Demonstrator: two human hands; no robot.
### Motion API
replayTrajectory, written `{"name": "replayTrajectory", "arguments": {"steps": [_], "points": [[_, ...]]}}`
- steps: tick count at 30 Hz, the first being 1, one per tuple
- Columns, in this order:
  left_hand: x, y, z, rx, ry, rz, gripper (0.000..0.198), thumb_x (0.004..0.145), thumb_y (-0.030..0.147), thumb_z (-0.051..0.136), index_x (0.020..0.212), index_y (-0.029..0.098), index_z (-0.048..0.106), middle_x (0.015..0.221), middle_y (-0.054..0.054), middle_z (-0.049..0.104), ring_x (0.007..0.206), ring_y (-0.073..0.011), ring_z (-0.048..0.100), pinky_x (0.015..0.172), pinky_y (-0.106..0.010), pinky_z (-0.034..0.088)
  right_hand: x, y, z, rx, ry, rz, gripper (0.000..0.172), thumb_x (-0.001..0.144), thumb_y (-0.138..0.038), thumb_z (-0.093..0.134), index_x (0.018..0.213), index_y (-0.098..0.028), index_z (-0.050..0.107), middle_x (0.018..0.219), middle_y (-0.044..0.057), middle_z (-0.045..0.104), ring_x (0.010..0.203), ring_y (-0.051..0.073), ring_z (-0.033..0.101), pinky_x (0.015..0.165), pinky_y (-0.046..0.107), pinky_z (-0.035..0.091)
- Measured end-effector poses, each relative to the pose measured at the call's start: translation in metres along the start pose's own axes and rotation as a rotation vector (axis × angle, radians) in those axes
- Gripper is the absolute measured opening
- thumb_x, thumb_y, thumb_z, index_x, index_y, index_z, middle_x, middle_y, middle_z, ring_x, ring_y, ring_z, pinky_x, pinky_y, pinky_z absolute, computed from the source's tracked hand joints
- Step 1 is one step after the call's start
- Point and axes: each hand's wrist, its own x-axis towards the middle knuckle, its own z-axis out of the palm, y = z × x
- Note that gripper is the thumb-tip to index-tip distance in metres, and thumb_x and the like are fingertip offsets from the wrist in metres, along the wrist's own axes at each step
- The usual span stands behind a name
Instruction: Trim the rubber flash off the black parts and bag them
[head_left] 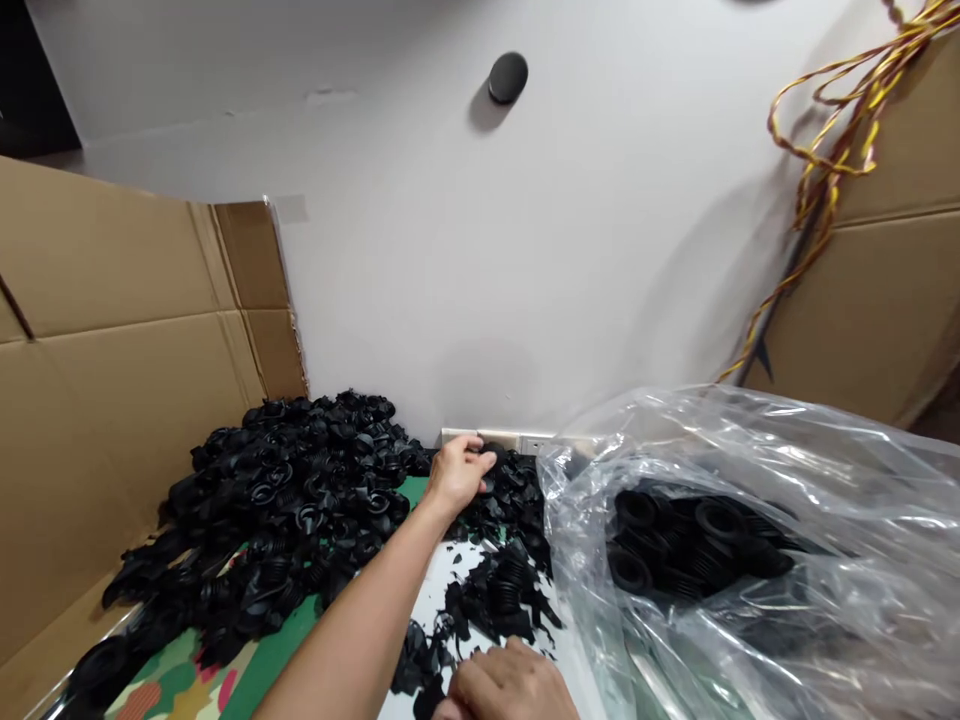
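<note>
My left hand (456, 472) reaches toward the wall, its fingers closed around a dark rubber piece (493, 452), partly hidden by the fingers. Beneath and beside it lies a heap of torn black scraps (517, 495). Low in the view, my right hand (511, 685) is curled with its knuckles up; whatever is in its fingers is hidden. Just ahead of it are ribbed black rubber parts and scraps (504, 590) on a white surface (435, 585). Left of my forearm spreads a large pile of ribbed black rubber parts (300, 500).
At right, a clear plastic bag (840, 500) holds black rubber rings (697, 535). Cardboard (112, 260) stands at left, with another cardboard piece (892, 300) at right. Twisted yellow-and-brown wires (832, 170) hang there. A pale wall (465, 260) with sockets (532, 443) closes the back.
</note>
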Motion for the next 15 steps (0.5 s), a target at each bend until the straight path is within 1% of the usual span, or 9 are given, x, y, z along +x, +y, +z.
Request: {"name": "replayTrajectory", "arguments": {"steps": [2, 3, 4, 5, 7, 8, 11, 13, 15], "points": [[0.005, 0.003, 0.008, 0.025, -0.027, 0.020, 0.027, 0.087, 0.029, 0.055, 0.112, 0.017, 0.057, 0.111, -0.008, 0.061, 0.091, -0.0208, 0.062, 0.076, -0.041, 0.051, 0.006, 0.000, -0.009, 0.066, -0.054, -0.017, 0.055, 0.093, -0.049, 0.032, 0.049, -0.021, 0.049, 0.036, -0.003, 0.053, 0.033, 0.010, 0.045, 0.044, 0.028, 0.024], [0.003, 0.003, 0.008, 0.033, -0.044, 0.035, 0.029, 0.086, 0.029, 0.057, 0.113, 0.018, 0.057, 0.115, -0.008, 0.060, 0.095, -0.0223, 0.060, 0.080, -0.043, 0.050, 0.010, 0.000, -0.014, 0.089, -0.048, -0.019, 0.056, 0.093, -0.051, 0.030, 0.052, -0.021, 0.050, 0.038, -0.003, 0.054, 0.035, 0.010, 0.046, 0.045, 0.028, 0.024], [-0.003, 0.003, 0.008, 0.034, -0.061, 0.048, 0.030, 0.080, 0.027, 0.063, 0.109, 0.018, 0.061, 0.111, -0.009, 0.063, 0.095, -0.0238, 0.060, 0.081, -0.040, 0.047, 0.014, 0.001, -0.021, 0.100, 0.001, 0.000, 0.058, 0.093, -0.053, 0.028, 0.051, -0.020, 0.050, 0.038, -0.002, 0.052, 0.037, 0.011, 0.044, 0.046, 0.029, 0.024], [-0.011, 0.002, 0.005, 0.032, -0.080, 0.060, 0.028, 0.075, 0.025, 0.067, 0.103, 0.018, 0.065, 0.102, -0.008, 0.068, 0.091, -0.0245, 0.061, 0.080, -0.037, 0.046, 0.017, 0.001, -0.028, 0.118, 0.006, 0.034, 0.057, 0.093, -0.054, 0.027, 0.054, -0.020, 0.053, 0.040, -0.001, 0.053, 0.041, 0.013, 0.045, 0.048, 0.029, 0.025], [-0.030, -0.003, -0.001, 0.019, -0.136, 0.072, 0.011, 0.071, 0.022, 0.066, 0.080, 0.020, 0.072, 0.076, -0.004, 0.071, 0.075, -0.0234, 0.063, 0.069, -0.032, 0.044, 0.025, 0.003, -0.042, 0.195, 0.017, 0.144, 0.053, 0.093, -0.051, 0.030, 0.061, -0.020, 0.060, 0.048, 0.001, 0.056, 0.050, 0.016, 0.048, 0.053, 0.029, 0.030], [-0.041, -0.005, -0.004, 0.009, -0.162, 0.074, 0.008, 0.070, 0.020, 0.065, 0.072, 0.021, 0.072, 0.067, -0.002, 0.070, 0.069, -0.0225, 0.063, 0.064, -0.031, 0.043, 0.027, 0.003, -0.049, 0.242, 0.023, 0.224, 0.050, 0.094, -0.048, 0.032, 0.066, -0.020, 0.063, 0.054, 0.003, 0.057, 0.055, 0.017, 0.050, 0.055, 0.030, 0.033], [-0.069, -0.014, -0.006, -0.044, -0.210, 0.067, 0.010, 0.057, 0.015, 0.070, 0.058, 0.025, 0.070, 0.058, 0.001, 0.067, 0.062, -0.0211, 0.059, 0.061, -0.028, 0.038, 0.032, 0.006, -0.064, 0.353, 0.068, 0.495, 0.032, 0.092, -0.038, 0.042, 0.078, -0.021, 0.066, 0.062, 0.003, 0.059, 0.059, 0.017, 0.053, 0.056, 0.030, 0.039], [-0.081, -0.020, -0.003, -0.095, -0.208, 0.042, 0.018, 0.047, 0.009, 0.073, 0.051, 0.025, 0.067, 0.055, 0.003, 0.064, 0.061, -0.0204, 0.056, 0.059, -0.027, 0.036, 0.031, 0.010, -0.068, 0.409, 0.119, 0.646, 0.026, 0.091, -0.036, 0.045, 0.084, -0.021, 0.065, 0.060, 0.001, 0.058, 0.054, 0.016, 0.053, 0.053, 0.029, 0.040], [-0.088, -0.025, 0.001, -0.161, -0.173, -0.004, 0.021, 0.046, 0.005, 0.070, 0.046, 0.024, 0.062, 0.051, 0.003, 0.060, 0.057, -0.0188, 0.053, 0.056, -0.026, 0.033, 0.029, 0.015, -0.067, 0.447, 0.178, 0.755, 0.024, 0.090, -0.036, 0.046, 0.092, -0.020, 0.063, 0.058, 0.000, 0.058, 0.049, 0.015, 0.052, 0.049, 0.027, 0.041]]}}
